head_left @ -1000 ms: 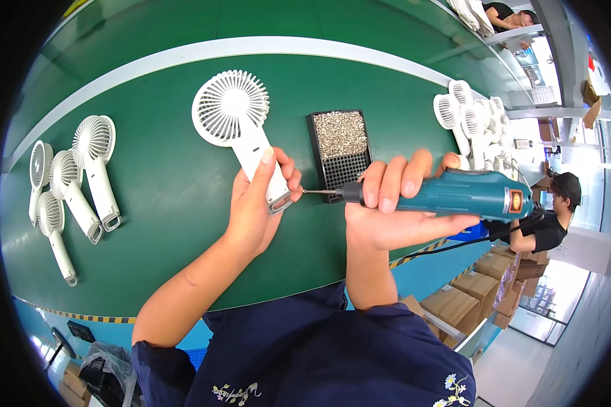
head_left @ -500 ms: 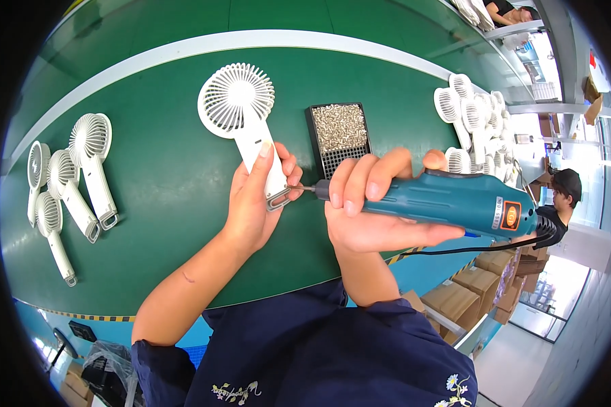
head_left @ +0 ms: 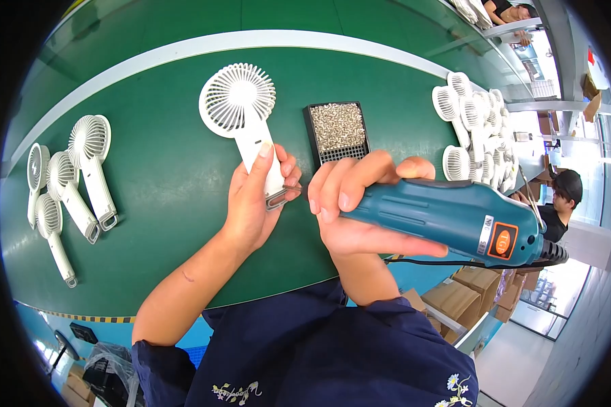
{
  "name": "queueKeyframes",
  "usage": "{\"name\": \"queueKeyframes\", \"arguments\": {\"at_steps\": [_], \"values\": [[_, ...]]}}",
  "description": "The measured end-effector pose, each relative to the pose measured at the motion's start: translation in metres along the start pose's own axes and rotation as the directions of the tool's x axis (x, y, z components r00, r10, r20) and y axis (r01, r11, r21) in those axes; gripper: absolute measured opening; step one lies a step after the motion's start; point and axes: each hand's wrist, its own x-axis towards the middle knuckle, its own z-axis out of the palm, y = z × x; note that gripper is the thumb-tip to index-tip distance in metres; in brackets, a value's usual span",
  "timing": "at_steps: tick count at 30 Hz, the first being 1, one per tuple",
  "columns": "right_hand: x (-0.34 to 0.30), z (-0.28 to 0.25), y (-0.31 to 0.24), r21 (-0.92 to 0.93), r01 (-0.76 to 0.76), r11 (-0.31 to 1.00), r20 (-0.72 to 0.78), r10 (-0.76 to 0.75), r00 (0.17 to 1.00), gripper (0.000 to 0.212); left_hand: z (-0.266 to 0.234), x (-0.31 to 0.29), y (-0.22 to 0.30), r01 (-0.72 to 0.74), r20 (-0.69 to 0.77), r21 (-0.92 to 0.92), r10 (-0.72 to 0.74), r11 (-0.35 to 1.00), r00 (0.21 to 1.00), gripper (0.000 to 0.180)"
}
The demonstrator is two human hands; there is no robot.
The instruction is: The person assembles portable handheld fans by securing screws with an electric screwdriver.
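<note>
Gripping a white handheld fan [head_left: 252, 139] with the left hand [head_left: 254, 193], left of centre over the green table [head_left: 156, 203]. Clasping a teal electric screwdriver [head_left: 441, 216] with the right hand [head_left: 360, 197], perhaps meeting the fan's near end, though too hidden to be sure. Facing a black tray [head_left: 310, 132] just beyond, filled with small silvery metal pieces [head_left: 337, 125] farther off, gridded with holes nearer.
</note>
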Motion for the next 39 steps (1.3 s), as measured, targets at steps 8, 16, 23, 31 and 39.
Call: {"name": "queueKeyframes", "arguments": {"at_steps": [8,16,23,31,39], "values": [[0.008,0.003,-0.037,0.063,0.023,0.998,-0.150,-0.013,0.989,0.088,0.003,0.004,0.002,-0.033,0.036,-0.041,0.035,0.999,0.999,0.029],[-0.062,0.013,-0.040,-0.368,-0.709,0.602,-0.386,0.595,0.705,0.068,0.011,-0.027,0.007,-0.255,0.054,0.025,0.253,0.967,0.966,0.035],[-0.074,0.042,-0.034,0.041,-0.763,0.646,-0.331,0.729,0.599,0.030,0.051,-0.047,0.028,-0.257,0.025,0.167,0.257,0.952,0.966,0.028],[-0.083,0.066,-0.030,0.134,-0.710,0.692,-0.418,0.689,0.592,0.010,0.057,-0.051,0.043,-0.119,-0.145,-0.071,0.108,0.990,0.984,0.022],[-0.088,0.068,-0.048,0.011,-0.681,0.732,-0.506,0.592,0.628,0.010,0.063,-0.051,0.035,-0.002,-0.092,-0.153,-0.012,0.988,0.996,0.020]]}}
